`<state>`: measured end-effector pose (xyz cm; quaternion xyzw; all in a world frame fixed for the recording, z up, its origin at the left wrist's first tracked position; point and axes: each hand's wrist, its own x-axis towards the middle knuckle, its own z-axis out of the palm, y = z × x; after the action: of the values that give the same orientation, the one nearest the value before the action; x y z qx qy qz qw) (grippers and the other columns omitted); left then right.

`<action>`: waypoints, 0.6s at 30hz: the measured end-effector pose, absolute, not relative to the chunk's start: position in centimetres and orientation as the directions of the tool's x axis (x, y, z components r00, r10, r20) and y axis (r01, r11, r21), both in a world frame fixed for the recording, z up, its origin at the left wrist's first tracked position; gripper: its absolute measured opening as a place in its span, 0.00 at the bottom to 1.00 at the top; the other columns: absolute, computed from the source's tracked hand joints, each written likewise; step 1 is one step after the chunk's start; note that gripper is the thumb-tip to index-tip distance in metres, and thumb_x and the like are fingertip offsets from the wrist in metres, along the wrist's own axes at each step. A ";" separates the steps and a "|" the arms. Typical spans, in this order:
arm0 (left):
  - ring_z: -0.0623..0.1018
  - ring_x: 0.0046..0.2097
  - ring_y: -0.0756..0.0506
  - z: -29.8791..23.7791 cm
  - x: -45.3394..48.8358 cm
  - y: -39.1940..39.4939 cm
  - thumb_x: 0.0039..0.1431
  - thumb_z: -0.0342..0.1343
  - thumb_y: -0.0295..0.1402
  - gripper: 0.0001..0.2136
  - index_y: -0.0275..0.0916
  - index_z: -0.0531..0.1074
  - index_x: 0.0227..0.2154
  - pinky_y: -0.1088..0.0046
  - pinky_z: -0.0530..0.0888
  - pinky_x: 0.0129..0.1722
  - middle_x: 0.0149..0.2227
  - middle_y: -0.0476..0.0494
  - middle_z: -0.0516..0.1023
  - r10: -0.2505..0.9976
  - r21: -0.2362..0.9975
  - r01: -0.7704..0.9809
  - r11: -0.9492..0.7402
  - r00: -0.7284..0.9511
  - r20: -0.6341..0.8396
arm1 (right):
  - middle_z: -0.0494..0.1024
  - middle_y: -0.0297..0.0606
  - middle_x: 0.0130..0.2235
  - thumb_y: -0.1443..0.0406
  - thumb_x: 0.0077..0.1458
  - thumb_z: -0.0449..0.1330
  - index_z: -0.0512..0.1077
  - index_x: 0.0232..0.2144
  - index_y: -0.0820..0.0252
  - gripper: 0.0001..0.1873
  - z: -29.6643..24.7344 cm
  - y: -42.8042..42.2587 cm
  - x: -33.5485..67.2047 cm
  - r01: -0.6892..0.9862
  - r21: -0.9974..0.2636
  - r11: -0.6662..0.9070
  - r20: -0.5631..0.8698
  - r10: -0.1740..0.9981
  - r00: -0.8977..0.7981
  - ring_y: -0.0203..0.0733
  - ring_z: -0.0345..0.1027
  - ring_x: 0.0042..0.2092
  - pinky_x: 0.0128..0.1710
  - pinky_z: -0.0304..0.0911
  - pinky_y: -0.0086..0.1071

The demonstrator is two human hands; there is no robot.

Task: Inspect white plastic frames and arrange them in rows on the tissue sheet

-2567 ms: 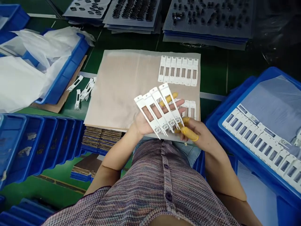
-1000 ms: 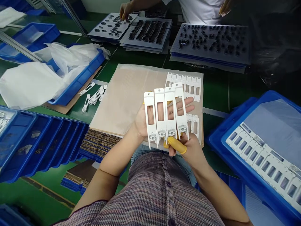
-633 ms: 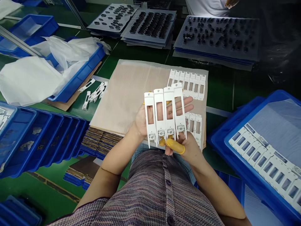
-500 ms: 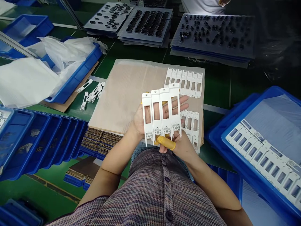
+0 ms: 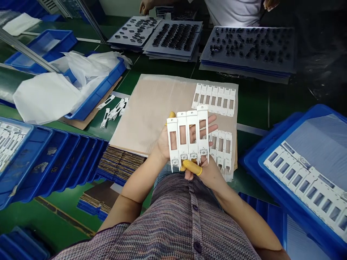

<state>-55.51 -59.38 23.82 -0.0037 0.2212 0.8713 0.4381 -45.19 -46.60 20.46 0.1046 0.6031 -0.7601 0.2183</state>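
Several white plastic brackets [image 5: 189,135] with rectangular windows stand side by side in a neat row, resting on my left hand [image 5: 162,142], whose fingers lie stretched out behind them. My right hand [image 5: 206,171], with yellow finger cots, pinches the row's lower ends from below. Both hands hover above the near edge of a tan cardboard sheet [image 5: 151,104]. On that sheet lie one row of white brackets at the far right [image 5: 214,99] and a shorter row [image 5: 222,146] just right of my hands.
A blue tray [image 5: 298,202] at right holds a long row of the same brackets. Blue bins [image 5: 46,159] stack at left; another blue bin [image 5: 94,95] holds white bags. Loose white parts [image 5: 112,108] lie beside it. Dark part trays [image 5: 246,47] and another person's hands [image 5: 146,6] sit beyond.
The brackets, fanned out at an angle before, now stand aligned upright in a tight row. My hands have drawn slightly nearer my body.
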 end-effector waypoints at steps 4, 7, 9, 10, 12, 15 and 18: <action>0.55 0.76 0.32 23.7 -55.6 -59.4 0.69 0.40 0.53 0.33 0.46 0.56 0.73 0.39 0.62 0.69 0.73 0.41 0.62 0.754 0.389 -0.767 -0.510 -0.616 -0.227 | 0.78 0.37 0.20 0.49 0.42 0.78 0.77 0.25 0.61 0.24 20.2 -46.8 -45.1 0.467 -0.858 -0.212 -0.426 -0.212 -0.879 0.32 0.69 0.20 0.23 0.69 0.25; 0.54 0.76 0.32 23.6 -55.6 -59.4 0.69 0.40 0.53 0.33 0.46 0.55 0.73 0.39 0.63 0.68 0.73 0.41 0.61 0.757 0.372 -0.772 -0.516 -0.614 -0.225 | 0.77 0.36 0.20 0.49 0.42 0.78 0.77 0.26 0.61 0.23 20.0 -46.9 -45.0 0.473 -0.845 -0.250 -0.425 -0.224 -0.877 0.32 0.69 0.20 0.23 0.69 0.25; 0.55 0.76 0.32 23.6 -55.6 -59.4 0.70 0.39 0.52 0.33 0.44 0.55 0.73 0.39 0.62 0.69 0.73 0.40 0.61 0.777 0.351 -0.781 -0.517 -0.600 -0.191 | 0.78 0.36 0.20 0.49 0.40 0.78 0.77 0.26 0.61 0.24 20.0 -47.0 -44.9 0.489 -0.828 -0.276 -0.434 -0.238 -0.869 0.33 0.69 0.20 0.22 0.70 0.25; 0.55 0.76 0.32 23.6 -55.5 -59.4 0.70 0.38 0.52 0.33 0.42 0.56 0.73 0.39 0.62 0.69 0.73 0.39 0.62 0.789 0.343 -0.786 -0.514 -0.590 -0.172 | 0.78 0.36 0.20 0.50 0.39 0.79 0.77 0.26 0.61 0.24 19.9 -47.0 -44.8 0.497 -0.819 -0.286 -0.438 -0.249 -0.864 0.33 0.70 0.20 0.22 0.71 0.25; 0.54 0.76 0.33 23.5 -55.4 -59.3 0.71 0.37 0.52 0.34 0.40 0.56 0.72 0.39 0.60 0.70 0.73 0.38 0.63 0.804 0.336 -0.795 -0.505 -0.575 -0.153 | 0.79 0.36 0.21 0.50 0.37 0.80 0.77 0.25 0.62 0.24 19.8 -47.2 -44.7 0.513 -0.806 -0.296 -0.443 -0.273 -0.854 0.34 0.71 0.21 0.23 0.72 0.26; 0.51 0.77 0.34 23.3 -55.3 -59.2 0.70 0.38 0.52 0.33 0.41 0.55 0.73 0.40 0.60 0.70 0.73 0.40 0.61 0.788 0.342 -0.791 -0.508 -0.587 -0.188 | 0.79 0.37 0.22 0.52 0.35 0.81 0.76 0.25 0.62 0.24 19.4 -47.6 -44.5 0.537 -0.792 -0.291 -0.467 -0.277 -0.840 0.35 0.73 0.22 0.25 0.74 0.26; 0.49 0.77 0.35 23.1 -55.2 -59.1 0.70 0.38 0.52 0.34 0.41 0.56 0.73 0.40 0.62 0.70 0.74 0.41 0.61 0.784 0.349 -0.788 -0.507 -0.590 -0.193 | 0.79 0.36 0.22 0.53 0.34 0.81 0.76 0.27 0.61 0.25 19.2 -48.1 -44.4 0.552 -0.782 -0.289 -0.490 -0.261 -0.832 0.37 0.73 0.22 0.25 0.75 0.28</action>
<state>-55.15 -59.11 23.11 -0.0049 0.2036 0.8679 0.4530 -44.37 -48.11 19.15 0.1353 0.5379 -0.7915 0.2567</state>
